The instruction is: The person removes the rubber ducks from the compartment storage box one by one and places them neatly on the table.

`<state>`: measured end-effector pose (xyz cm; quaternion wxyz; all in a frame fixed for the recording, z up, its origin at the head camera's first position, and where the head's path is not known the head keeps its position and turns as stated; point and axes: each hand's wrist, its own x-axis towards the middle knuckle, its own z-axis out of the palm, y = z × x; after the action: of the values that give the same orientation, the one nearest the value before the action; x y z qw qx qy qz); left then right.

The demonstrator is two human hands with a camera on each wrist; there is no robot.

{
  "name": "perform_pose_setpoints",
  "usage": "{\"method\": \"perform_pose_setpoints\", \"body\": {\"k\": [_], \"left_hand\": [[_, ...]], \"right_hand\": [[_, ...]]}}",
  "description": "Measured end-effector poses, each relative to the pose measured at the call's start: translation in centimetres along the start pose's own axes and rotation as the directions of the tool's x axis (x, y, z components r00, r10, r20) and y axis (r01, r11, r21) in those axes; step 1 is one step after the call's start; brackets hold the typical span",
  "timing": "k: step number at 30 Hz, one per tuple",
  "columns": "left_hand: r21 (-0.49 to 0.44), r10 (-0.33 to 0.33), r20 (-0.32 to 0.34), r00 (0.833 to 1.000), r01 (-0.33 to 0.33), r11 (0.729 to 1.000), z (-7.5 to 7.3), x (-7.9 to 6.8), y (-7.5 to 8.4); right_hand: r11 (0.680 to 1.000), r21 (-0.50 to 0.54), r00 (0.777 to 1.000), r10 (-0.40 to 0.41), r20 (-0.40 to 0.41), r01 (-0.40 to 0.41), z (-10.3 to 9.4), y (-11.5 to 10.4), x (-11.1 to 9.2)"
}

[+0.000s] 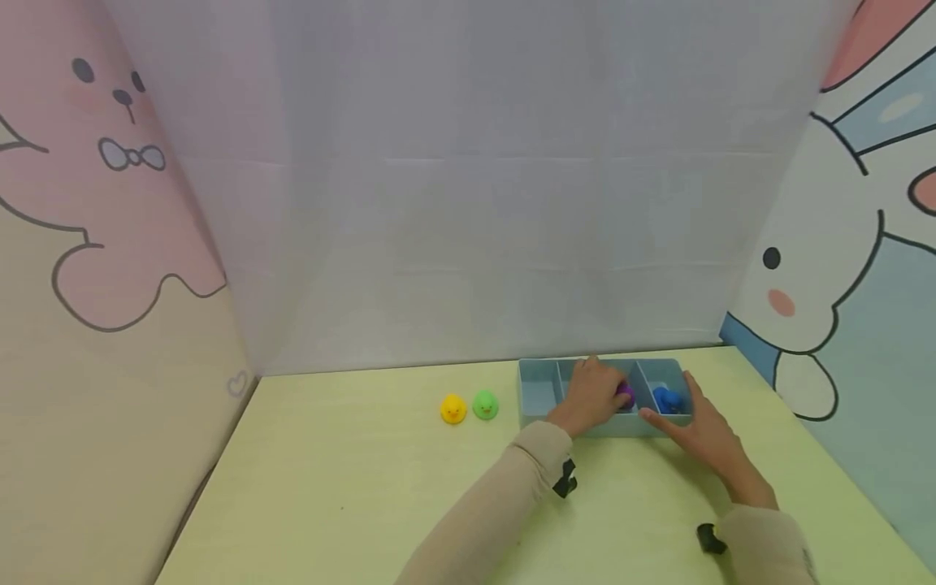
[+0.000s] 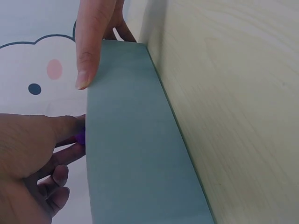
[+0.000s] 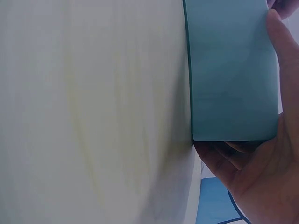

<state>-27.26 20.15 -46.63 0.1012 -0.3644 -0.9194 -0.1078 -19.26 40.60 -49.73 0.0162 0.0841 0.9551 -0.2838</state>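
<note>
- Background: pale sheet (image 1: 439,203) behind the yellow-toned table (image 1: 329,471); rabbit drawing (image 1: 797,276) beyond the table's right edge.
- Left hand (image 1: 594,396): pinches the purple toy (image 1: 626,395) inside the box (image 1: 617,426), in the section left of the right-end compartment.
- Right hand (image 1: 698,431): grips the box's right end, thumb at the front rim, fingers round the end wall.
- Key relation: purple toy lies right of the left palm, at the fingertips; left hand is nearer. Box's long axis runs along the table's back edge, toward the back right corner.
- Blue toy (image 1: 667,400): right-end compartment.
- Green duck (image 1: 486,405) and yellow duck (image 1: 453,410): on the table left of the box, near the back edge.
</note>
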Motion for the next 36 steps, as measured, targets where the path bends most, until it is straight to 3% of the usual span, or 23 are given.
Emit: {"method": "perform_pose_setpoints", "body": {"k": [11, 17, 36], "left_hand": [[-0.083, 0.053, -0.088, 0.995, -0.06, 0.995, -2.8, -0.9, -0.7], [-0.063, 0.083, -0.123, 0.989, -0.091, 0.994, -3.7, -1.5, -1.5], [-0.095, 0.022, -0.143, 0.99, -0.036, 0.995, -4.8, -5.8, -6.4]], "right_hand": [[1.0, -0.013, 1.0, -0.003, 0.001, 0.003, -0.3, 0.6, 0.2], [1.0, -0.022, 1.0, 0.001, 0.006, 0.0, -0.2, 0.7, 0.2], [0.999, -0.033, 1.0, -0.001, 0.02, 0.002, 0.2, 0.2, 0.1]]}}
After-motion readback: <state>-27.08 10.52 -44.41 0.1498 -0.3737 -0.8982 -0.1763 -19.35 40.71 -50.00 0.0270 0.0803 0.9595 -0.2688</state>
